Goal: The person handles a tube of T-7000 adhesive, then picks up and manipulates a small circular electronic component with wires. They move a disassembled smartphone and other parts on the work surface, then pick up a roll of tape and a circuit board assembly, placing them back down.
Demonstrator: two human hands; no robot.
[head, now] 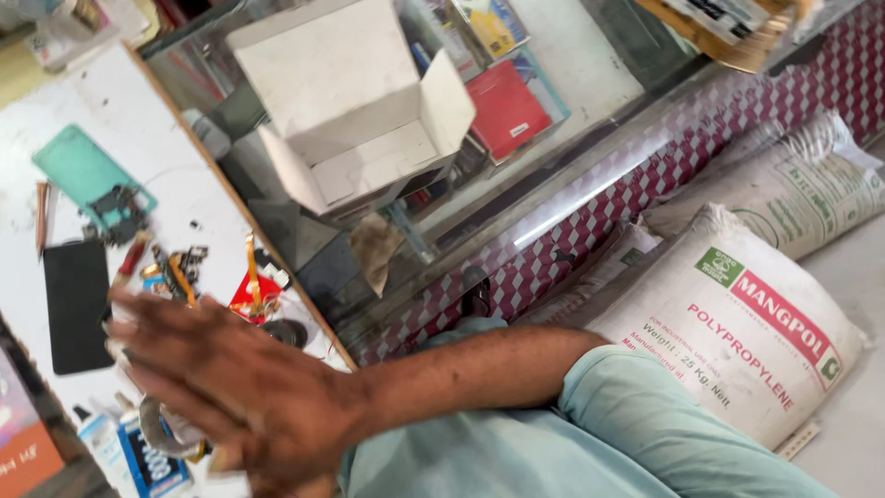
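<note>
- One hand (217, 387), which side I cannot tell, lies flat with fingers stretched out and released, grasping nothing.
- It hovers over small loose parts (180, 267) on the white worktable (120, 120), beside a black flat phone (76, 304).
- An open white cardboard box (350, 101) sits on the glass counter (572, 74) beyond.

White open cardboard box (355, 111); teal phone cover (83, 171) and black phone (78, 304) on the white desk (120, 101); red booklet (505, 109); maroon-and-white checkered counter front (590, 231); white sack (737, 323) with green and red labels; pale teal sleeve (664, 415).
</note>
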